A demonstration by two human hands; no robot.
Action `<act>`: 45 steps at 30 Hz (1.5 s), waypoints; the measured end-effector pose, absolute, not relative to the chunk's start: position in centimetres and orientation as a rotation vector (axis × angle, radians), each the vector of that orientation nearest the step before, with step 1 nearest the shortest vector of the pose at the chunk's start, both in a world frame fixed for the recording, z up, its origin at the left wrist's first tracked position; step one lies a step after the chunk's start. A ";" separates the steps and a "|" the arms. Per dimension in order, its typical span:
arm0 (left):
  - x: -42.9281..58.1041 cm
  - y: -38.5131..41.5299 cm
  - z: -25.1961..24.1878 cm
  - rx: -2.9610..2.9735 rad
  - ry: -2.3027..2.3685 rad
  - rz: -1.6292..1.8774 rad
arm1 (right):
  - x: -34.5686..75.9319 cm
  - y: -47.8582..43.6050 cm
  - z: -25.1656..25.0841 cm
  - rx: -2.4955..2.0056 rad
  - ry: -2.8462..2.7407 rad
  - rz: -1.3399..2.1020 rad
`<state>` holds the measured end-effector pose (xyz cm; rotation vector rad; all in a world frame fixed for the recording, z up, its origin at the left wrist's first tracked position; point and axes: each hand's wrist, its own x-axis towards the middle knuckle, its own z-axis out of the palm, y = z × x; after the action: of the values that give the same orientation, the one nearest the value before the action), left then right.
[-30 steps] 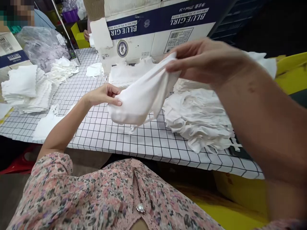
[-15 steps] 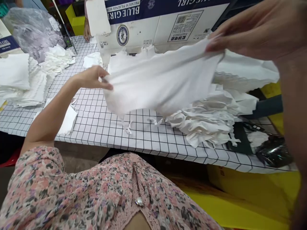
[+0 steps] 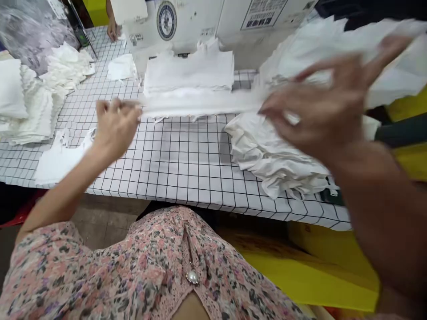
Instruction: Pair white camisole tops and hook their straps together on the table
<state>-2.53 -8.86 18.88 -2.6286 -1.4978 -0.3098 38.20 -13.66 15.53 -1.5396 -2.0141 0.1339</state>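
Blur hides whether my left hand and right hand are pinching the white cloth; a slack hold could drop it.

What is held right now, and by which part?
A white cloth, stretched between left hand and right hand, held near opposite ends; blur hides the grip.

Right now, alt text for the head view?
A blurred left hand and right hand sit at either end of a stretched white cloth above a grid-patterned table. Stacked white fabric lies behind it, with a rumpled pile below the right hand. Farther off, another person's hand shows beside a printed carton.
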 end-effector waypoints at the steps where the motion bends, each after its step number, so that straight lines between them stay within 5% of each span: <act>1: -2.9 -10.4 16.1 -2.671 -1.569 -0.299 | 37.0 -15.1 13.1 -1.525 -2.026 -0.004; 7: -5.2 -18.7 5.5 -2.817 -1.715 -0.008 | 34.3 -23.4 1.9 -1.400 -2.361 0.015; 12: -7.6 -22.3 6.5 -3.017 -1.724 0.004 | 33.2 -29.1 0.3 -1.295 -2.455 0.064; 17: -6.2 -20.6 8.6 -3.084 -1.762 -0.415 | 31.0 -30.6 0.6 -1.245 -2.478 0.046; 22: 1.8 -14.3 6.5 -3.332 -1.625 -0.681 | 31.0 -27.9 0.3 -1.251 -2.397 0.017; 29: 13.1 -7.8 2.2 -3.215 -1.929 -0.193 | 32.4 -23.1 0.0 -1.343 -2.115 0.091; 34: 14.1 -7.9 1.3 -3.187 -2.055 -0.357 | 33.9 -18.1 0.0 -1.358 -2.018 0.235; 45: 13.4 -8.3 0.3 -3.176 -1.991 -0.464 | 33.9 -3.5 1.5 -1.173 -2.750 0.739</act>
<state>13.36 -8.28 0.33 -3.1758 -1.9914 -0.4640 33.87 -3.51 1.50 -1.1733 -2.7501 0.7388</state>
